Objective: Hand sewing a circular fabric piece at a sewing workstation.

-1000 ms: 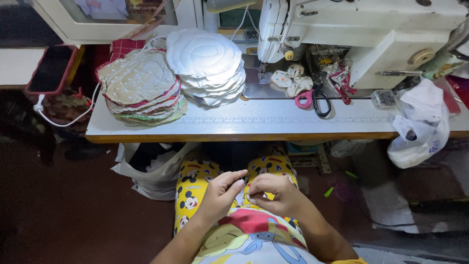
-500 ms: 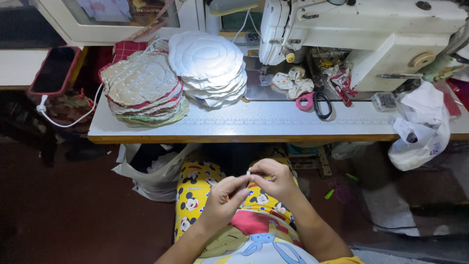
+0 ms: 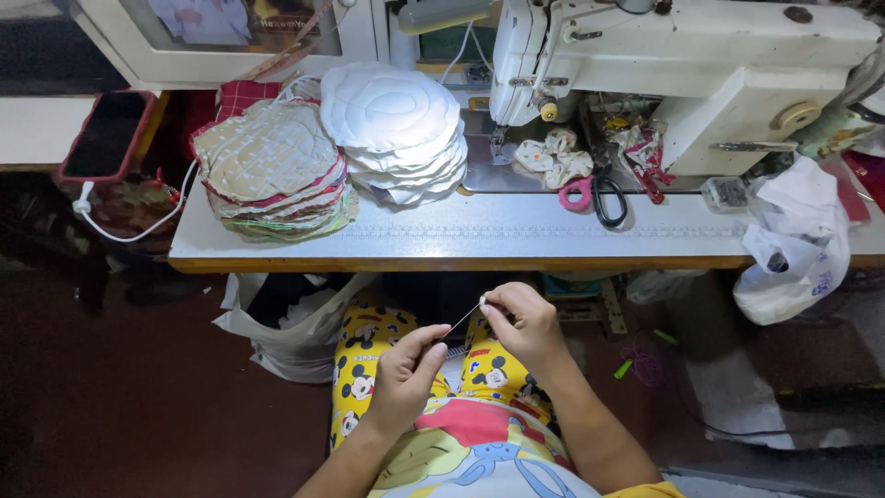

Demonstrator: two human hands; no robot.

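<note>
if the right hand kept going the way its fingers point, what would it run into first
The right hand points up and left, pinching a thin white thread. Straight on, it would probably first meet the front edge of the grey sewing table, though depth is unclear.

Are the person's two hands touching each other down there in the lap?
Apart. The head view shows a gap between the left hand and the right hand, bridged only by a thin white thread pinched between them.

Bare forearms and bare hands, left hand (image 3: 406, 373) and right hand (image 3: 521, 323), no rings or watch to be seen. Yellow trousers (image 3: 369, 355) printed with cartoon mice. Top (image 3: 470, 452) patterned in red, yellow, pale blue; yellow sleeve edge at lower right.
</note>
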